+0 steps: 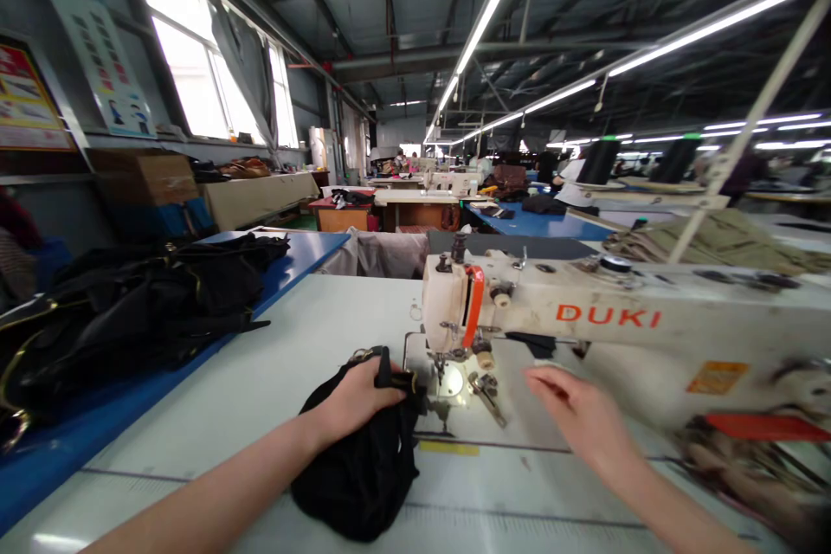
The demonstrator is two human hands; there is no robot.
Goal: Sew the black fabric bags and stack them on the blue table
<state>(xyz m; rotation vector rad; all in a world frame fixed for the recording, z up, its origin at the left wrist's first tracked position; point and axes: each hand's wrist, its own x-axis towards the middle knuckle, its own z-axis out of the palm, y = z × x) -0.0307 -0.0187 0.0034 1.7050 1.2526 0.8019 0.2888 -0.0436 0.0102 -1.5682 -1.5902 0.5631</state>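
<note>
Left of the sewing machine [610, 286], the nearest trouble sits with the left hand [363, 398]: its thumb and fingers are closed on a black fabric piece [357, 476], which lies just beside the machine's needle area. If that grip slackened, the soft folds could slump and bunch there, and fingertips so close to the machine's needle could be caught should it run. The small metal fitting [490, 398] on the machine's bed could snag a loose edge if the cloth were dragged over it. In front of the machine's arm, the right hand [577, 402] has its fingers drawn together, narrow (whether a thread lies between them, I cannot tell), and touches no cloth, so the piece could twist with only one side held.

As for stuff and shape: far left of the machine, a heap of black cloth [143, 303], limp and crumpled with thin gold-coloured edging, covers a glossy blue table [305, 248]. The held piece is matte, rounded and baggy; a gold-edged strip [406, 381] pokes out towards the machine, whose own casing is hard, pale and scuffed
</note>
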